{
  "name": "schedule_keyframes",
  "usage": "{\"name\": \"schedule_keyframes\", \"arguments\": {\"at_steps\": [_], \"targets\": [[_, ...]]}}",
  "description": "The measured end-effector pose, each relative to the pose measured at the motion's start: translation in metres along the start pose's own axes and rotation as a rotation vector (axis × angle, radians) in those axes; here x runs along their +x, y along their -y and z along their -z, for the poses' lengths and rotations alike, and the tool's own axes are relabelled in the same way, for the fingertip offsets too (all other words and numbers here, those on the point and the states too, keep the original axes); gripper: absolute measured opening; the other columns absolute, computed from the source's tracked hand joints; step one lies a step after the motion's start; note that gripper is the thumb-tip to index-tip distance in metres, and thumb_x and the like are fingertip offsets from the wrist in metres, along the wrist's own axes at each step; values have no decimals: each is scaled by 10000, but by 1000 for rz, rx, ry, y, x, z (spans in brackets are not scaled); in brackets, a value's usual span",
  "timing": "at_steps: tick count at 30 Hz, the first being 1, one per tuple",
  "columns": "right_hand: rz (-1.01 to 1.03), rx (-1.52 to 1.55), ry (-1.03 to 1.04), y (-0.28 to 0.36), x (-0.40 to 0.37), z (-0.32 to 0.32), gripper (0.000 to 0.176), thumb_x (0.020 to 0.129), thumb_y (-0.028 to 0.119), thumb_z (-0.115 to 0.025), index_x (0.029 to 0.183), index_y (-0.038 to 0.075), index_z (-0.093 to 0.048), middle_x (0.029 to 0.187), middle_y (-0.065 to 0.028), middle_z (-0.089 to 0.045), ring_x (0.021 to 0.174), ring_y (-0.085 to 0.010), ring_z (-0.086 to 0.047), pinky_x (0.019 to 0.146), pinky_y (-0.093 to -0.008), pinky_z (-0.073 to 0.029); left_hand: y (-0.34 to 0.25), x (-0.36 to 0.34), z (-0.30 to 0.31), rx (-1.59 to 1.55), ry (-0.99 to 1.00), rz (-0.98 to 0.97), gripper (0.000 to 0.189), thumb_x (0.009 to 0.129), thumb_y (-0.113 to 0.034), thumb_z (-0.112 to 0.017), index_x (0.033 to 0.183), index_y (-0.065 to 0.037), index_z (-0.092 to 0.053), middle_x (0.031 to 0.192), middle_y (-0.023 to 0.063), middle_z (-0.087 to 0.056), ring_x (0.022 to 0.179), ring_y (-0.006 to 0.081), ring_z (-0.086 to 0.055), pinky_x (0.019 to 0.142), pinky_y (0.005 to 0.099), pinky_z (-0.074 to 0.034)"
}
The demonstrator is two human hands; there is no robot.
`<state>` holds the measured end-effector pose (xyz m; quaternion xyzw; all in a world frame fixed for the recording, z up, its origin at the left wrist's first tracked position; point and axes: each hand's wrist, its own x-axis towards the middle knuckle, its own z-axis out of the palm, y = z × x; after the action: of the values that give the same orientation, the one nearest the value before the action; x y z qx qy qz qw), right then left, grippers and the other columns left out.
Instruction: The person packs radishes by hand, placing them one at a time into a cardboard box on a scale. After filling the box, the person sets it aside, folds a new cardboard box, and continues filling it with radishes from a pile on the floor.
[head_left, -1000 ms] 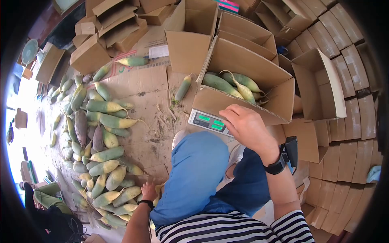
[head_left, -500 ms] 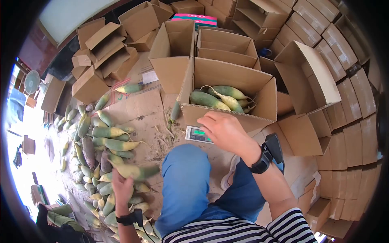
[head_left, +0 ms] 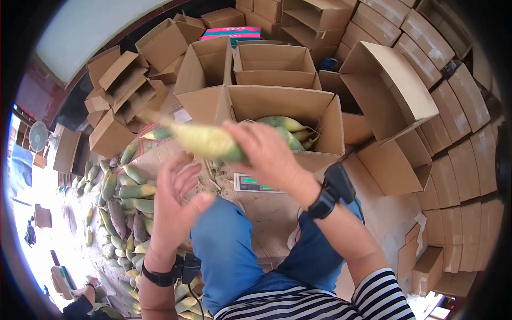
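Observation:
A green-and-pale radish (head_left: 205, 143), smeared by motion, is gripped at its green end by my right hand (head_left: 266, 154). Its pale, tapering tip points to the upper left. My left hand (head_left: 177, 205) is just below it, palm up and fingers apart, with nothing in it. Beyond my right hand stands an open cardboard box (head_left: 288, 100) with several radishes (head_left: 281, 124) inside, partly hidden by that hand. The scale (head_left: 249, 182) with a lit green display shows at the box's near side, under my right hand.
A heap of radishes (head_left: 137, 191) covers the floor at left. Other open boxes (head_left: 274, 57) stand behind and a tilted one (head_left: 392, 101) at right. Stacked cartons (head_left: 464, 144) line the right side. Another person's hand (head_left: 93, 281) shows at the lower left.
The radish has come up from beside the heap, passing from my left hand to my right. My left hand has risen and opened. The whole view has shifted slightly.

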<state>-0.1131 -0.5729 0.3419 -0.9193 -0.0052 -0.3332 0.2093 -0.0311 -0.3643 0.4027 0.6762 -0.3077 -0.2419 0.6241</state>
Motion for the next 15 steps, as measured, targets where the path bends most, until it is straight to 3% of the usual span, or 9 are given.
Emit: {"name": "schedule_keyframes", "arguments": {"at_steps": [1, 3, 4, 6, 11, 13, 15], "targets": [[-83, -41, 29, -15, 1, 5, 764, 712, 156, -782, 1393, 99, -439, 1177, -169, -570, 1080, -364, -559, 935, -453, -450, 2, -7, 3, 0, 9, -2, 673, 813, -248, -779, 1321, 16, -426, 1298, 154, -515, 1255, 272, -494, 1052, 409, -394], [-180, -97, 82, -49, 0, 16, 739, 720, 125, -763, 1383, 103, -436, 1165, -179, -574, 1086, -382, -545, 944, -457, -438, 7, -24, 6, 598, 329, 24, 666, 769, -323, -797, 1267, 10, -503, 1291, 166, -516, 1216, 311, -515, 1049, 444, -388], [-194, -109, 109, -68, -5, 20, 729, 723, 115, -756, 1378, 105, -436, 1161, -184, -575, 1086, -390, -539, 950, -458, -432, 15, -29, 3, 596, 335, 22, 666, 769, -323, -797, 1267, 10, -503, 1291, 166, -516, 1216, 311, -515, 1049, 444, -388], [-249, -115, 177, -104, -25, 18, 681, 736, 105, -742, 1354, 105, -454, 1151, -186, -581, 1076, -387, -546, 940, -461, -438, 34, -37, -5, 1164, 376, -390, 615, 726, -362, -796, 1183, -11, -581, 1228, 166, -552, 1159, 337, -531, 1002, 463, -406], [-427, -288, 253, -137, -43, 9, 478, 795, 70, -673, 1250, 95, -527, 1120, -185, -604, 1056, -383, -562, 904, -468, -460, 43, -39, -4, 1137, 279, -408, 585, 691, -348, -790, 1141, -25, -603, 1168, 144, -575, 1092, 339, -544, 934, 465, -427], [-330, -315, -9, -116, -25, 23, 352, 838, 49, -618, 1184, 79, -564, 1101, -168, -616, 1047, -383, -565, 876, -474, -475, 43, -39, -2, 1130, 273, -411, 578, 688, -335, -793, 1137, -24, -602, 1165, 140, -575, 1086, 337, -546, 924, 467, -431], [-312, -248, -48, -98, -20, 34, 297, 861, 50, -597, 1157, 64, -581, 1075, -159, -624, 1027, -386, -574, 858, -465, -489, 42, -39, 0, 1109, 280, -405, 567, 687, -321, -798, 1130, -25, -605, 1167, 138, -578, 1069, 330, -554, 918, 454, -440]]}}
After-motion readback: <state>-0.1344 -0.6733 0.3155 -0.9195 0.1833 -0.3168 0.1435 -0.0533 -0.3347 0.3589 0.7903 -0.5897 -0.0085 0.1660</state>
